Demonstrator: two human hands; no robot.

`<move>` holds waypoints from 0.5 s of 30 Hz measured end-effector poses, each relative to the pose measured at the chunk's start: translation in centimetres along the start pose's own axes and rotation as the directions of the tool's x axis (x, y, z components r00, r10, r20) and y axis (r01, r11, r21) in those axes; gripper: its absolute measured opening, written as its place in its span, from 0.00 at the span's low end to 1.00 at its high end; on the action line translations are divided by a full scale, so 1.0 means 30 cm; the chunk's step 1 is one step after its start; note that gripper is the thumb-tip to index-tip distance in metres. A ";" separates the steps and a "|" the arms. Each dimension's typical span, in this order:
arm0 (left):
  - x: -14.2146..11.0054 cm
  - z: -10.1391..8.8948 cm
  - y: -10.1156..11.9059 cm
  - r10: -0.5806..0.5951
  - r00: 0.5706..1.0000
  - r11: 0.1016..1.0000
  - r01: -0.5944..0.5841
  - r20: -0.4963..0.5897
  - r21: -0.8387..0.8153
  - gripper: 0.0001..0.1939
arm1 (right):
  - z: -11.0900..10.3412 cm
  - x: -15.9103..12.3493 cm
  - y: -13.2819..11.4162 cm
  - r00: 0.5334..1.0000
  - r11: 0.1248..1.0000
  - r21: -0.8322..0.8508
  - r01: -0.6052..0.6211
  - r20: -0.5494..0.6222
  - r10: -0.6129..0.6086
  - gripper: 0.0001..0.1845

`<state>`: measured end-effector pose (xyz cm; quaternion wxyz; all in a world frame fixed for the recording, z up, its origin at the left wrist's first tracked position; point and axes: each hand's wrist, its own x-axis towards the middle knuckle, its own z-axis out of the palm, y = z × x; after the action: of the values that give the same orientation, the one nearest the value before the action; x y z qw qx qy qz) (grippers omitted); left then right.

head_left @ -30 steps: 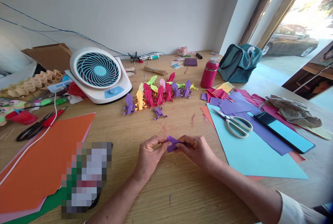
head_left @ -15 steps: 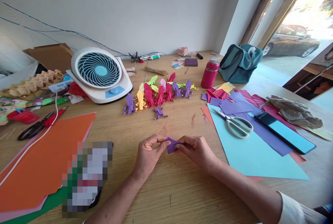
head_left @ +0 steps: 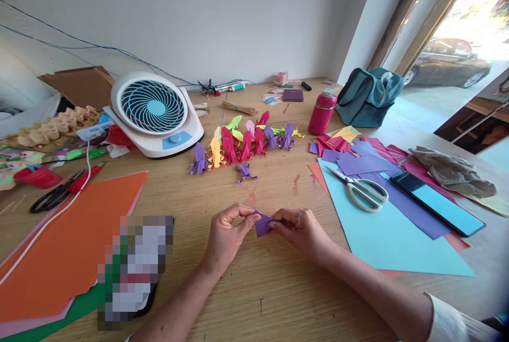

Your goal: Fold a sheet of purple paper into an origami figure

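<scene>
Left hand (head_left: 227, 233) and right hand (head_left: 301, 228) pinching purple paper (head_left: 263, 226).
Versus a second ago: more of paper's near face showing; hands nearly unmoved.

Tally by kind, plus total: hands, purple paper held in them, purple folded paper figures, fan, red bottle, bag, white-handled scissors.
Hands (left hand, right hand): 2
Held purple paper: 1
Purple folded paper figures: 4 visible
Fan: 1
Red bottle: 1
Bag: 1
White-handled scissors: 1 pair
Total: 11
</scene>
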<state>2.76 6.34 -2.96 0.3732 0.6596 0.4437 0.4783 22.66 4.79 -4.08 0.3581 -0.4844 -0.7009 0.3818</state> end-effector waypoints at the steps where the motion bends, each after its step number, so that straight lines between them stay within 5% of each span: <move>1: 0.000 0.000 0.001 -0.001 1.000 1.000 0.001 -0.003 0.001 0.09 | 0.001 0.000 -0.001 1.000 1.000 0.001 -0.001 0.001 0.001 0.12; 15: -0.001 -0.012 0.008 -0.021 1.000 1.000 0.021 -0.007 0.014 0.11 | 0.000 0.001 -0.008 1.000 1.000 -0.007 -0.012 0.028 0.013 0.13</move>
<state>2.48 6.25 -2.65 0.3720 0.6559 0.4555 0.4732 22.54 4.74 -3.86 0.3443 -0.4847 -0.7041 0.3883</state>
